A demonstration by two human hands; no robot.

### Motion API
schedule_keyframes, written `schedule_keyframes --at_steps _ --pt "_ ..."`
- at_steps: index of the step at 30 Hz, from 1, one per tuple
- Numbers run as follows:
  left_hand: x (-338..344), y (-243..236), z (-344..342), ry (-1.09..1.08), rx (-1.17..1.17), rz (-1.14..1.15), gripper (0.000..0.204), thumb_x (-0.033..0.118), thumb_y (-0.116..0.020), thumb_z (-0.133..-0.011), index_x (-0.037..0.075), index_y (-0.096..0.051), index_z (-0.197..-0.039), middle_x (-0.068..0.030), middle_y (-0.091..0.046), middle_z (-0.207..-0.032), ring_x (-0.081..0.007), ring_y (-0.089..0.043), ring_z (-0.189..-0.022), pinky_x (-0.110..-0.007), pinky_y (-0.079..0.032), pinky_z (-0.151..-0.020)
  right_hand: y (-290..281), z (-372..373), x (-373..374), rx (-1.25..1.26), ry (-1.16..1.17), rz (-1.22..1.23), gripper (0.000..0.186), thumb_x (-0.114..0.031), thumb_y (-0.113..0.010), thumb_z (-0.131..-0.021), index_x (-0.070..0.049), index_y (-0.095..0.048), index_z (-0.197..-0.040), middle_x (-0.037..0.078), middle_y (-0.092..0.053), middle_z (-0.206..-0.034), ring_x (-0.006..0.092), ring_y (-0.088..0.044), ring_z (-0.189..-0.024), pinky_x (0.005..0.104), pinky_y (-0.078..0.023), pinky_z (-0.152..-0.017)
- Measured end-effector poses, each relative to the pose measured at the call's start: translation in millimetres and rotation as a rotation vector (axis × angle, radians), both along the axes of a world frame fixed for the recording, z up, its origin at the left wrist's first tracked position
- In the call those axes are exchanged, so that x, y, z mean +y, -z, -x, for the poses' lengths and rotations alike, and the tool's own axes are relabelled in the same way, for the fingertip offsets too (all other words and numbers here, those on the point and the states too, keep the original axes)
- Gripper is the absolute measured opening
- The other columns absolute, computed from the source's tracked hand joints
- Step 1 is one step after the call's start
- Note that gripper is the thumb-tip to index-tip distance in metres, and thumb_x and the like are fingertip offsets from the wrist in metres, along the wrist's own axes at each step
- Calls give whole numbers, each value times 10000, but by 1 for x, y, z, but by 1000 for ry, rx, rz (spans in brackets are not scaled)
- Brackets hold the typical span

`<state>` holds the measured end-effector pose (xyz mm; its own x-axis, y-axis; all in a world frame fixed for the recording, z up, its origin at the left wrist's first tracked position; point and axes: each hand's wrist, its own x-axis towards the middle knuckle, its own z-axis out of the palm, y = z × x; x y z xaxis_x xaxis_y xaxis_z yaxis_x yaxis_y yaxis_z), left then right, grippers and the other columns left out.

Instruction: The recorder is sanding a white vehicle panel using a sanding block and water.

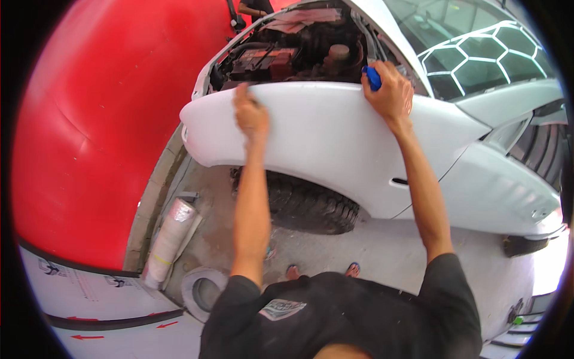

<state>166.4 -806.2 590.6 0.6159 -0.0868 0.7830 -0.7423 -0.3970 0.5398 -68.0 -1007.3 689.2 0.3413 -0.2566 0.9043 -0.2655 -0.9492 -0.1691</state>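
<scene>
A white car's front fender (317, 125) stretches across the middle, its upper edge along the engine bay. My right hand (390, 96) is closed round a small blue hand tool (372, 78), perhaps a squeegee, at that upper edge toward the windshield. Farther left, my left hand (251, 113) is over the fender near its front end, slightly blurred. Its fingers are curled together by the edge; what they grip, if anything, is hidden.
Behind the fender, the engine bay (299, 54) lies exposed, with a battery (263, 61) inside. Below sits a tire (311, 203). A wrapped roll (169, 242) and a pale ring (188, 287) are on the floor at left, beside a red wall (84, 137). Another person (256, 7) stands beyond the car.
</scene>
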Motion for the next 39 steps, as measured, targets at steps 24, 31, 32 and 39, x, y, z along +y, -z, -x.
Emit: schedule_keyframes --at_steps 24,31,32,39 --pt "-1 18 1 34 -198 -18 366 142 -445 -1039 -11 -568 -1348 -239 -570 -1402 -438 -513 -1328 -500 -414 -1125 4 3 1 19 -16 0 166 -168 -762 -793 -121 -686 -933 63 -703 -932 327 -707 -799 423 -568 -655" --pt "-3 18 -7 -41 6 78 392 170 -455 -1040 -22 -551 -1367 -227 -559 -1429 -445 -486 -1354 -522 -340 -1183 3 2 -1 3 7 20 174 -171 -771 -784 -120 -682 -926 57 -694 -940 311 -710 -808 423 -566 -653" --pt "-12 31 11 7 -219 -11 390 148 -440 -1042 -24 -541 -1377 -215 -551 -1443 -428 -495 -1353 -521 -300 -1210 3 2 -1 1 5 31 172 -173 -772 -784 -122 -680 -920 52 -692 -932 306 -708 -806 425 -563 -651" --pt "39 -18 -58 -274 356 -16 376 174 -433 -1044 5 -558 -1356 -231 -597 -1358 -432 -543 -1286 -525 -431 -1088 0 0 8 -7 -3 18 171 -173 -777 -780 -129 -681 -914 43 -689 -927 293 -702 -804 418 -560 -663"
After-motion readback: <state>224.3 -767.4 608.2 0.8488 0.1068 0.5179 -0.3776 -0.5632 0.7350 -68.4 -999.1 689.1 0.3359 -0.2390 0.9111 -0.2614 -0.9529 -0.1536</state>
